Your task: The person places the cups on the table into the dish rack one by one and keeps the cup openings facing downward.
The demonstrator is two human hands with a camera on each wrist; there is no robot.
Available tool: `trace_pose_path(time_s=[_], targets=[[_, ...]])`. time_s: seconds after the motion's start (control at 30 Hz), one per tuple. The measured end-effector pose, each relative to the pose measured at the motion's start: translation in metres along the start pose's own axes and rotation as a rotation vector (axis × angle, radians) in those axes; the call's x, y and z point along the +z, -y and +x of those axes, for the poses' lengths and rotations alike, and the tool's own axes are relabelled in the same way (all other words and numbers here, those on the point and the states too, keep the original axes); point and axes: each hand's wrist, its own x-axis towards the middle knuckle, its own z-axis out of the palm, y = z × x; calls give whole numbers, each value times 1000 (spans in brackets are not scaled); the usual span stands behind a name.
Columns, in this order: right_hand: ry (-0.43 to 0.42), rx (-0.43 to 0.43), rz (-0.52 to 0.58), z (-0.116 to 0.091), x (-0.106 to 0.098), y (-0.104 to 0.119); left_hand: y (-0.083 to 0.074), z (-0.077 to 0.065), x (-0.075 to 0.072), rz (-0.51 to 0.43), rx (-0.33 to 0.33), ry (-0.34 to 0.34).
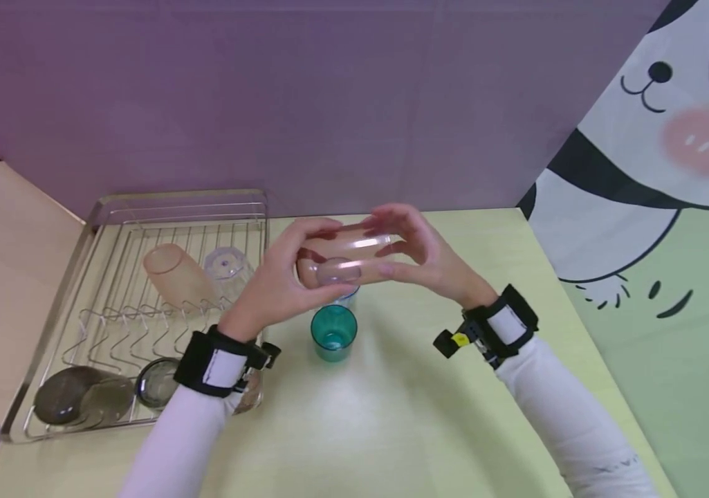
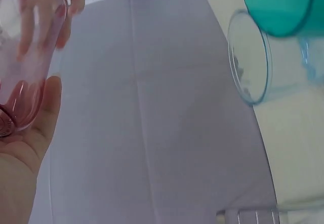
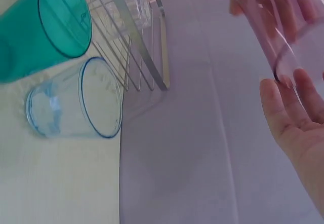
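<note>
A clear pink drinking glass (image 1: 344,243) lies sideways in the air between both hands, over the table. My left hand (image 1: 270,287) grips its base end, with the fingers over the far side and the thumb along the near side. At the rim end, on the right, my right hand (image 1: 422,252) holds it with curled fingers and thumb. In the right wrist view, fingertips (image 3: 286,84) meet the rim. Below the hands a teal glass (image 1: 334,335) stands upright on the table. Behind it is a clear blue-tinted glass (image 3: 66,102), mostly hidden in the head view.
A wire dish rack (image 1: 180,194) stands on the left of the table. It holds a peach glass (image 1: 182,277), a clear glass (image 1: 228,268) and dark grey glasses (image 1: 61,398) at its near end. A purple wall panel (image 1: 342,104) rises behind the table.
</note>
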Motion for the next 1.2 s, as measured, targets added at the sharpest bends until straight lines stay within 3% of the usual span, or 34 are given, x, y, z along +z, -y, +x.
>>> trace_pose_path(time_s=[0.3,0.6,0.97,1.2], targets=[[-73,59,-38,-9,-20,-6,4,-12,-29,61,-74,-75],[-87,97,-60,-17,-33,-15,10,-22,-56,127,-60,-166],[-102,150,-73,-24,-45,-28,9,-35,-81,98,-219,-213],[-120,206,-73,-30,-53,-36,13,-39,-94,144,-216,-292]])
